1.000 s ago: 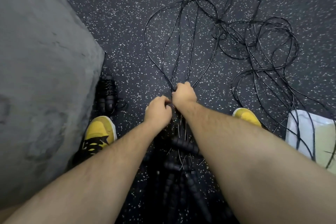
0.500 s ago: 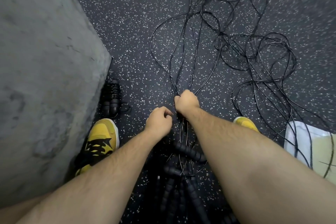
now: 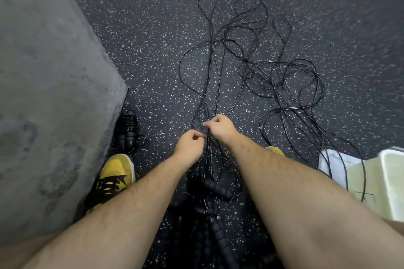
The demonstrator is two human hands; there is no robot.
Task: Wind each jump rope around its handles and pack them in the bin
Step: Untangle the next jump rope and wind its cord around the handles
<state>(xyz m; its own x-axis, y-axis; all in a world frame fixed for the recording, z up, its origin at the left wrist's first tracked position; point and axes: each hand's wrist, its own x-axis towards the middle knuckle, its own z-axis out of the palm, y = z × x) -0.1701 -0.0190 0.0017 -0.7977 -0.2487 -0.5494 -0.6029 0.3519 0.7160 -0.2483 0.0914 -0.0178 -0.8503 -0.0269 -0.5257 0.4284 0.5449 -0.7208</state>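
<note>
Black handles (image 3: 217, 190) blur into shadow between the forearms; right hand (image 3: 220, 128) and left hand (image 3: 190, 145) pinch tangled cords (image 3: 282, 85); speckled rubber floor (image 3: 153, 35), grey wall (image 3: 43, 85), white bin (image 3: 391, 183) cut off.

Wound rope (image 3: 129, 132) left of hands; bin (image 3: 391, 183) far right.

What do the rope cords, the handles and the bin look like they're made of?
Cords: thin, glossy black, probably plastic-coated cable; they catch highlights and hold springy loops.
Handles: matte black, ribbed, likely foam or rubber grip; no shine.
Bin: pale, smooth, slightly translucent, seemingly moulded plastic.
</note>
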